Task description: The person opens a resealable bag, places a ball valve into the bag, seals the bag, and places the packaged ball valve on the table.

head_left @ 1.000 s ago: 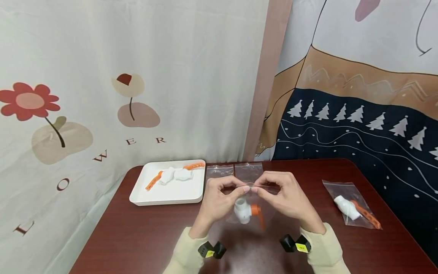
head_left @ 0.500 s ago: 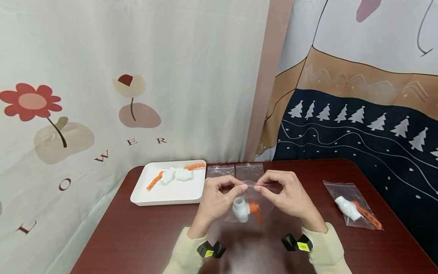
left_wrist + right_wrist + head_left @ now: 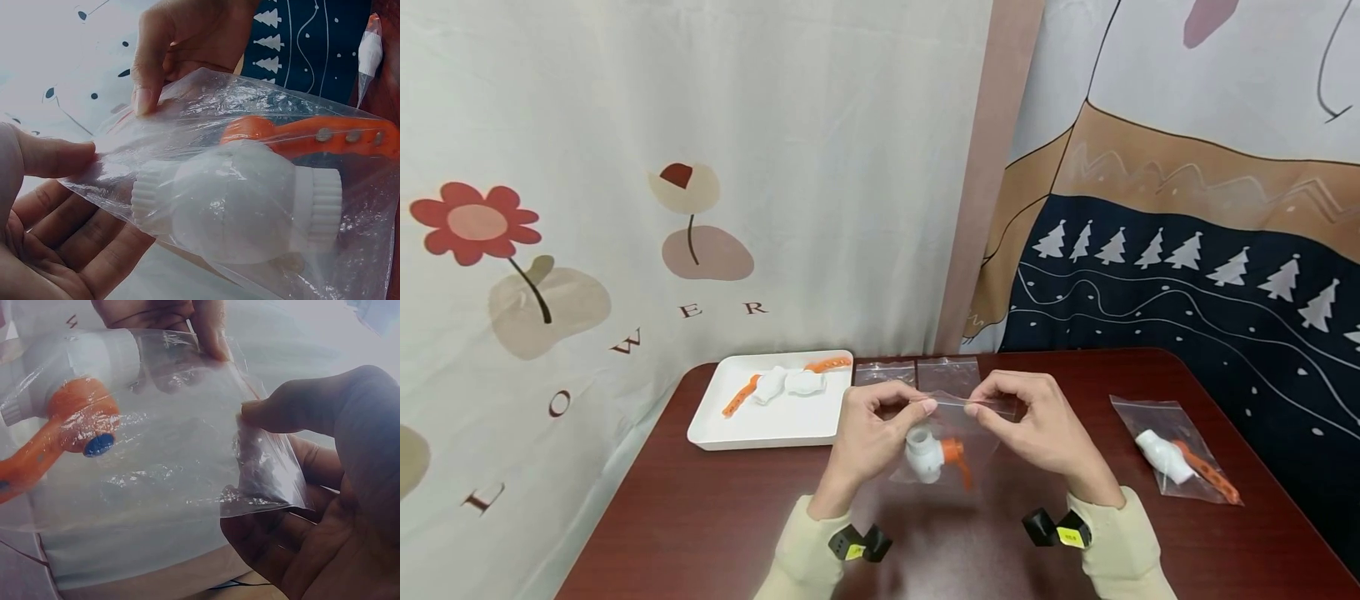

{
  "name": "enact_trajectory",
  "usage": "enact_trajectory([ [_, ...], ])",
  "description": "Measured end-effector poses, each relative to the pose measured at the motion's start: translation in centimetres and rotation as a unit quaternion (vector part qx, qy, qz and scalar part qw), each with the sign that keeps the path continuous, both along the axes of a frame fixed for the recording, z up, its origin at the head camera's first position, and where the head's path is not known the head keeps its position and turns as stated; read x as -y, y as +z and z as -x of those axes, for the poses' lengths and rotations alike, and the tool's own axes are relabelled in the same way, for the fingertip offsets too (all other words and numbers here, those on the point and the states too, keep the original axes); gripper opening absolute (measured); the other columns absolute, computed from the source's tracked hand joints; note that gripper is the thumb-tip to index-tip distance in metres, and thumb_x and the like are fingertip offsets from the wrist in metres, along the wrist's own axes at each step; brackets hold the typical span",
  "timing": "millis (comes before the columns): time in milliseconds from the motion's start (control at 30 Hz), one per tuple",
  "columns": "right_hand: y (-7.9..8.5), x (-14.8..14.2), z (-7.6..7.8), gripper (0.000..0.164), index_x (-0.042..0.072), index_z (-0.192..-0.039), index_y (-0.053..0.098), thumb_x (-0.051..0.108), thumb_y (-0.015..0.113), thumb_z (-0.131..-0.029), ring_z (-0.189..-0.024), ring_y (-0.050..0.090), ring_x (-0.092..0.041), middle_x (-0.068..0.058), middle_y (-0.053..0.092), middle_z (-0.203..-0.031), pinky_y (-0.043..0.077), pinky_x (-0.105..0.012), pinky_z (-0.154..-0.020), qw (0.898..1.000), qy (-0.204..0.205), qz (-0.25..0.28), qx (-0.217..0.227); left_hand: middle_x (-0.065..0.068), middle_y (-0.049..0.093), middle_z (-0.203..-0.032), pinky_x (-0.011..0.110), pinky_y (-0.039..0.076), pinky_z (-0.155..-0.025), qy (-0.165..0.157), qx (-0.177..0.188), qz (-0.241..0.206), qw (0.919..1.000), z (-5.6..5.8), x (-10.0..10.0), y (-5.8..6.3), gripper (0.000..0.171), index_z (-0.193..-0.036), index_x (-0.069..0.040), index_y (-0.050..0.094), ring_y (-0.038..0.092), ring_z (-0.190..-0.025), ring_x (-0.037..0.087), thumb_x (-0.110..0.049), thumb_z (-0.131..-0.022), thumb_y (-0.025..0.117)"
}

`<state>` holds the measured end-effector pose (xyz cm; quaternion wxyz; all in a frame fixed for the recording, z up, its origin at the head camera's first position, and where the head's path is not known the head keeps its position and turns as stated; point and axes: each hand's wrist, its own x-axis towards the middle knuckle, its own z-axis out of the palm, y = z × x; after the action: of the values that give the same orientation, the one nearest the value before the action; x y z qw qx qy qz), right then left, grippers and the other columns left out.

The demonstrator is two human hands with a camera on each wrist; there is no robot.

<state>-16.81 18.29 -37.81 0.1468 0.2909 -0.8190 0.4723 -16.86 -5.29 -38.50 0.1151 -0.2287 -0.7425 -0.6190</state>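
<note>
With my left hand (image 3: pixel 872 437) I am pinching the upper edge of a clear plastic bag (image 3: pixel 175 444) between thumb and forefinger. With my right hand (image 3: pixel 1037 425) I am gripping the same edge in the same manner, a short gap separating the two sets of fingertips. A thin red line is running along this edge; whether the seal is fastened I cannot tell.

Inside the bag a white valve (image 3: pixel 925 458) is hanging below my hands, nearer the left. Its orange handle (image 3: pixel 957 458) is pointing to the right and bending downward; the right wrist view is showing a blue cap (image 3: pixel 99 445) on the handle's hub. Both ends of the valve body are showing ribbed collars.

On the dark red table (image 3: pixel 647 500), a white tray (image 3: pixel 775 427) is standing at the back left, bearing two further white valves (image 3: pixel 769 386) with orange handles. Just beside it, behind my hands, two clear bags (image 3: pixel 949 372) are lying side by side; my hands are partly covering them. Well apart, toward the right edge, another bag (image 3: pixel 1138 408) is lying flat, containing a white valve (image 3: pixel 1163 456) and orange handle. Patterned curtains (image 3: pixel 850 167) are hanging behind the table.
</note>
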Motion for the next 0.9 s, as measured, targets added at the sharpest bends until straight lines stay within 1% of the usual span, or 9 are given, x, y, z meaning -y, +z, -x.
enact_trajectory([
  [167, 0.0, 0.0, 0.0, 0.012, 0.025, -0.091, 0.075, 0.013, 0.079, -0.090, -0.065, 0.056, -0.007, 0.009, 0.068, -0.079, 0.047, -0.022, -0.054, 1.000, 0.002, 0.000, 0.000, 0.009, 0.079, -0.082, 0.019, 0.053, -0.061, 0.002, 0.001, -0.001, 1.0000, 0.1, 0.1, 0.0, 0.005, -0.087, -0.008, 0.081, 0.067, -0.066, 0.008, -0.013, -0.087, 0.081],
  [300, 0.1, -0.2, 0.1, 0.011, 0.024, -0.091, 0.075, 0.013, 0.079, -0.090, -0.066, 0.056, -0.006, 0.010, 0.066, -0.078, 0.047, -0.023, -0.054, 1.000, -0.006, -0.008, -0.004, 0.010, 0.079, -0.083, 0.018, 0.051, -0.060, 0.005, 0.002, -0.007, 1.0000, 0.1, 0.3, 0.1, 0.004, -0.087, -0.008, 0.081, 0.067, -0.067, 0.007, -0.012, -0.087, 0.082],
  [500, 0.2, -0.7, 0.0, 0.009, 0.021, -0.090, 0.075, 0.013, 0.079, -0.090, -0.070, 0.056, -0.007, 0.010, 0.063, -0.076, 0.048, -0.022, -0.056, 1.000, -0.013, -0.016, -0.001, 0.011, 0.078, -0.082, 0.018, 0.049, -0.056, 0.007, 0.008, -0.008, 0.9999, 0.1, 0.7, 0.3, 0.004, -0.088, -0.008, 0.081, 0.065, -0.064, 0.009, -0.012, -0.088, 0.081],
  [733, 0.3, -0.8, 0.0, 0.013, 0.024, -0.091, 0.075, 0.012, 0.079, -0.089, -0.071, 0.056, -0.007, 0.010, 0.064, -0.077, 0.048, -0.022, -0.057, 1.000, -0.019, -0.022, -0.004, 0.012, 0.079, -0.081, 0.019, 0.051, -0.057, 0.006, 0.009, -0.011, 0.9999, 0.1, 0.8, 0.4, 0.005, -0.089, -0.007, 0.081, 0.068, -0.066, 0.009, -0.011, -0.088, 0.081],
  [900, 0.3, -1.2, -0.1, 0.013, 0.025, -0.091, 0.075, 0.013, 0.079, -0.090, -0.072, 0.056, -0.007, 0.011, 0.063, -0.077, 0.048, -0.024, -0.060, 0.999, -0.031, -0.024, -0.005, 0.013, 0.078, -0.082, 0.019, 0.052, -0.058, 0.002, 0.009, -0.017, 0.9998, 0.1, 0.9, 0.4, 0.006, -0.090, -0.005, 0.080, 0.071, -0.068, 0.014, -0.011, -0.089, 0.080],
])
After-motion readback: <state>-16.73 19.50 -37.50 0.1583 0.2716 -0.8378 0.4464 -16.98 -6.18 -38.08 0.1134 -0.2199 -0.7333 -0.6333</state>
